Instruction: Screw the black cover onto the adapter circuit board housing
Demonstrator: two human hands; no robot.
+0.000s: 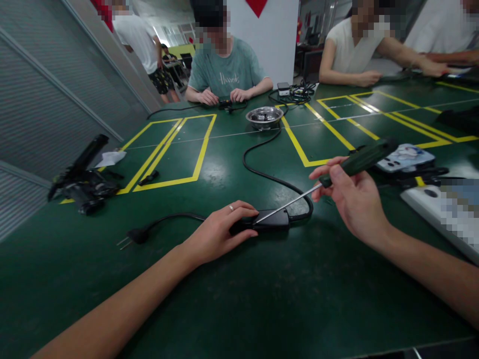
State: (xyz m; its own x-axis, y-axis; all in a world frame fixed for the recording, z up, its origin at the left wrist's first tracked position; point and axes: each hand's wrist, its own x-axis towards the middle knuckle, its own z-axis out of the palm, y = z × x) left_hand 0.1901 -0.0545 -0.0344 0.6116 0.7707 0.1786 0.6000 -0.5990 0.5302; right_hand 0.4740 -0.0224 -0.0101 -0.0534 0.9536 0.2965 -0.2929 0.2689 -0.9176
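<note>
Flat on the green table lies a black power adapter box with a cord at each end. My left hand is closed around its left end, thumb and fingers on opposite sides. In my right hand is a screwdriver with a dark green handle, held at a slant. Its metal shaft points down to the left, and the tip meets the box top near my left fingertips. Whether it sits in a screw is too small to tell. The short cord ends in a two-pin plug on the left.
A metal bowl with small parts stands farther back. Black equipment lies at the left, a phone and a white device at the right. Across the table, a co-worker handles a small black item; others sit at the right.
</note>
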